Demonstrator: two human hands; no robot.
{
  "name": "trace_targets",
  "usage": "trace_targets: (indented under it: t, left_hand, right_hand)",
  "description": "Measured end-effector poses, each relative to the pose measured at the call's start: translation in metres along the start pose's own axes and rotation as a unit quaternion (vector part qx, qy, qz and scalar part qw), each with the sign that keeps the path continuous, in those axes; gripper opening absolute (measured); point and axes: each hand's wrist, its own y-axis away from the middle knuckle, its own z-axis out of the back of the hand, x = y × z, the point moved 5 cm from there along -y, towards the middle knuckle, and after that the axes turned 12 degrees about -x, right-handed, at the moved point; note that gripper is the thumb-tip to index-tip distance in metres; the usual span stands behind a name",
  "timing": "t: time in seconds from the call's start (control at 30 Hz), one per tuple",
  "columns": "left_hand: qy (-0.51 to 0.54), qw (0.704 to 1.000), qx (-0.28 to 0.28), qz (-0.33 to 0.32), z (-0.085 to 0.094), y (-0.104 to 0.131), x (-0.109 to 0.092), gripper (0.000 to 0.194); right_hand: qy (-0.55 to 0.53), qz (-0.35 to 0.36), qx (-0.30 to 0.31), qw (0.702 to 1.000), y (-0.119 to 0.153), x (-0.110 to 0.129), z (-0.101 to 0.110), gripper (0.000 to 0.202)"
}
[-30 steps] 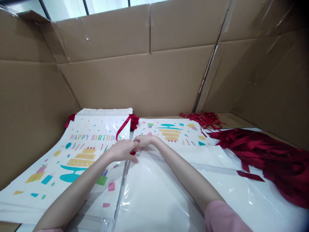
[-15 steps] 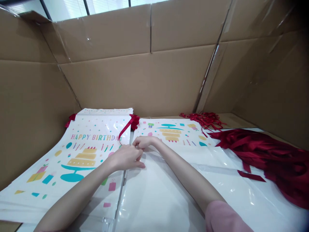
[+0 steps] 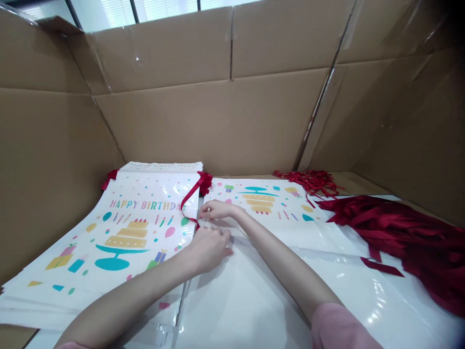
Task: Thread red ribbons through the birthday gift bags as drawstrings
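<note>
A dark red ribbon (image 3: 189, 195) curves from the right edge of a printed white birthday bag (image 3: 119, 232) down to my left hand (image 3: 209, 248). That hand is closed, fingers curled over the ribbon's lower end, which they hide. Just beyond it my right hand (image 3: 217, 209) is closed in a pinch, low over the gap between the printed bag and a second sheet with an upside-down cake print (image 3: 257, 199). What its fingertips hold is too small to tell. Under my forearms lies glossy clear plastic over white (image 3: 236, 291).
A heap of wide red ribbons (image 3: 392, 237) spreads over the right side. Thin red strips (image 3: 308, 182) lie tangled at the back. Bunched red ribbon (image 3: 110, 179) shows at the printed stack's left edge. Tall cardboard walls (image 3: 174, 116) enclose the table on several sides.
My left hand has moved right and slightly nearer to me, drawing apart from my right hand. More of the ribbon now shows, trailing toward my left hand. The right hand has barely shifted.
</note>
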Motion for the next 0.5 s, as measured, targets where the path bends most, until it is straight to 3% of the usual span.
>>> trace_targets:
  t: [0.13, 0.37, 0.5]
  left_hand:
    - [0.073, 0.994, -0.077, -0.032, -0.025, -0.009, -0.010, 0.051]
    - [0.177, 0.983, 0.037, -0.044, -0.063, -0.016, -0.007, 0.072]
    - [0.180, 0.982, 0.019, -0.054, -0.061, -0.013, -0.009, 0.070]
  right_hand:
    - [0.007, 0.063, -0.074, 0.995, 0.003, 0.019, 0.014, 0.022]
    - [-0.027, 0.111, -0.090, 0.989, 0.014, 0.059, 0.023, 0.020]
    - [-0.037, 0.193, -0.122, 0.973, 0.047, 0.119, 0.044, 0.020]
